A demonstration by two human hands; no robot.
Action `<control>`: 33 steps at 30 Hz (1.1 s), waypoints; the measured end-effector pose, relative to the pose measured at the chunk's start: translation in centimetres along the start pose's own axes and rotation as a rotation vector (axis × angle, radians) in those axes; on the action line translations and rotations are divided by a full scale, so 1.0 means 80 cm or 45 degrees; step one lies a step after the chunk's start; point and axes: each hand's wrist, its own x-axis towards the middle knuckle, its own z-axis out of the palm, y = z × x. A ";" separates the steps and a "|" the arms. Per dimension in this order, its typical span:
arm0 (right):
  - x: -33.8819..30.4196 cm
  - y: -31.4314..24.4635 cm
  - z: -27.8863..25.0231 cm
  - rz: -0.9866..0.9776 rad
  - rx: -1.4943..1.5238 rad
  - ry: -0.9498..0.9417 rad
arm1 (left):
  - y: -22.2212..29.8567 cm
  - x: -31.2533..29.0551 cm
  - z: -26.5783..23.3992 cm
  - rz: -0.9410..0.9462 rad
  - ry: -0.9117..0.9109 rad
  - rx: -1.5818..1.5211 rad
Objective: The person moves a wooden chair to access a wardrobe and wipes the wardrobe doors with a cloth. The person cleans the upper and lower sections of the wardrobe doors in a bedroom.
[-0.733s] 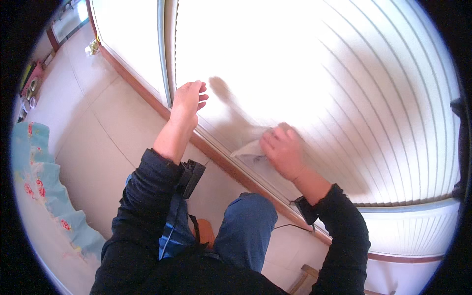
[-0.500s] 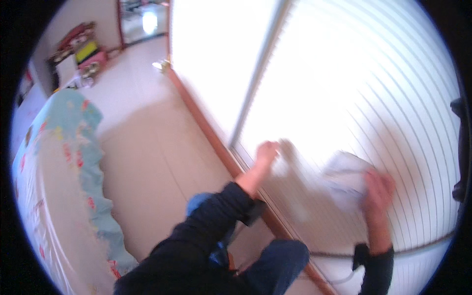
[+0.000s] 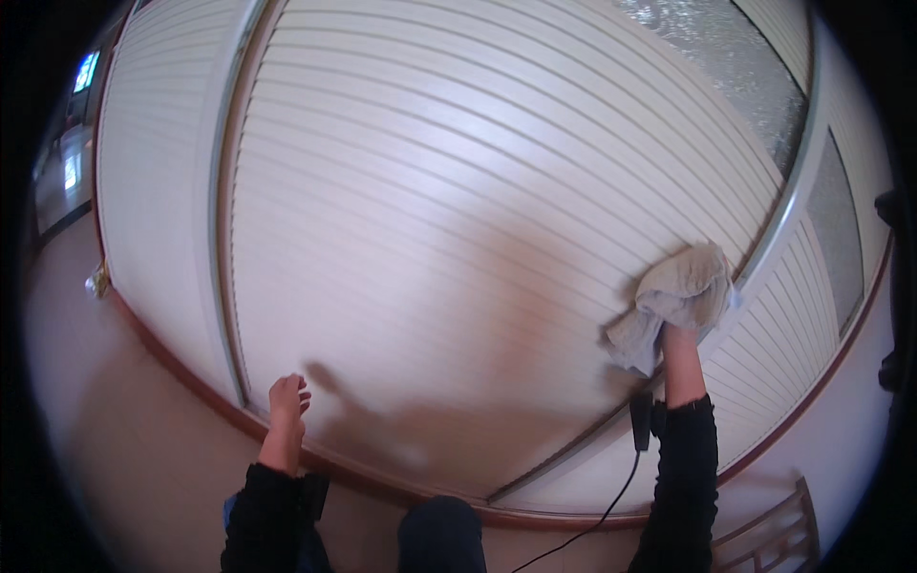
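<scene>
My right hand (image 3: 677, 338) is mostly hidden under a greyish, crumpled cloth (image 3: 683, 285). It holds the cloth against the white ribbed panel of a sliding door (image 3: 458, 210), near the metal frame strip (image 3: 788, 205) on its right side. One corner of the cloth hangs down to the left of my wrist. Low on the left, my left hand (image 3: 287, 397) hovers close to the same panel's lower left part. Its fingers are loosely bent, a little apart, and nothing shows in them.
Along the door's foot runs a reddish-brown sill (image 3: 382, 485). A black cable (image 3: 611, 506) hangs from a dark device at my right wrist. At the lower right stands a brown wooden lattice piece (image 3: 778, 530). A doorway (image 3: 67, 181) lies far left.
My view has swung right, so the bed with the floral cover is out of sight. My right hand has carried the cloth across the panel to its right frame. My left hand's fingers look looser.
</scene>
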 end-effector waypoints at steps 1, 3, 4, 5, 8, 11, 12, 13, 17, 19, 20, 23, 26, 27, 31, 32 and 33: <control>0.005 -0.015 0.016 -0.215 -0.155 0.034 | -0.001 -0.013 -0.003 0.001 -0.043 -0.025; 0.012 -0.061 0.049 -0.976 -0.866 0.201 | -0.009 -0.041 -0.019 0.044 -0.066 -0.061; -0.005 -0.082 0.065 -0.931 -0.881 0.047 | -0.031 -0.069 -0.033 -0.065 -0.060 -0.022; -0.018 -0.101 0.081 -0.823 -0.957 -0.131 | -0.036 -0.074 -0.035 -0.079 -0.070 -0.016; -0.082 -0.130 0.145 -0.882 -1.046 -0.498 | -0.048 -0.071 -0.029 -0.121 -0.095 -0.017; -0.131 -0.146 0.179 -1.111 -0.763 -0.529 | -0.058 -0.060 -0.014 -0.129 -0.101 -0.020; -0.138 -0.146 0.178 -1.093 -0.760 -0.514 | -0.060 -0.058 -0.009 -0.147 -0.063 -0.005; -0.143 -0.148 0.176 -1.077 -0.751 -0.522 | -0.062 -0.056 -0.007 -0.130 -0.110 -0.008; -0.140 -0.141 0.135 -1.065 -0.748 -0.587 | -0.073 -0.058 0.002 -0.123 -0.141 -0.009; -0.122 -0.130 0.106 -1.119 -0.799 -0.422 | -0.075 -0.059 0.005 -0.086 -0.148 -0.050; -0.107 -0.124 0.087 -1.080 -0.832 -0.409 | -0.075 -0.059 0.005 -0.097 -0.161 -0.046; -0.036 -0.121 0.032 -1.033 -0.870 -0.149 | -0.074 -0.056 0.004 -0.102 -0.160 -0.051; 0.050 -0.134 -0.012 -0.937 -1.058 0.180 | -0.071 -0.052 0.002 -0.142 -0.149 -0.040; 0.078 -0.136 -0.019 -0.907 -1.110 0.278 | -0.070 -0.051 0.001 -0.145 -0.138 -0.036; 0.133 -0.119 -0.008 -0.683 -1.305 0.424 | -0.071 -0.045 0.005 -0.156 -0.145 -0.075; 0.128 -0.111 0.002 -0.653 -1.333 0.436 | -0.072 -0.045 0.007 -0.152 -0.178 -0.091; 0.121 -0.105 0.014 -0.559 -1.387 0.420 | -0.076 -0.045 0.010 -0.154 -0.194 -0.104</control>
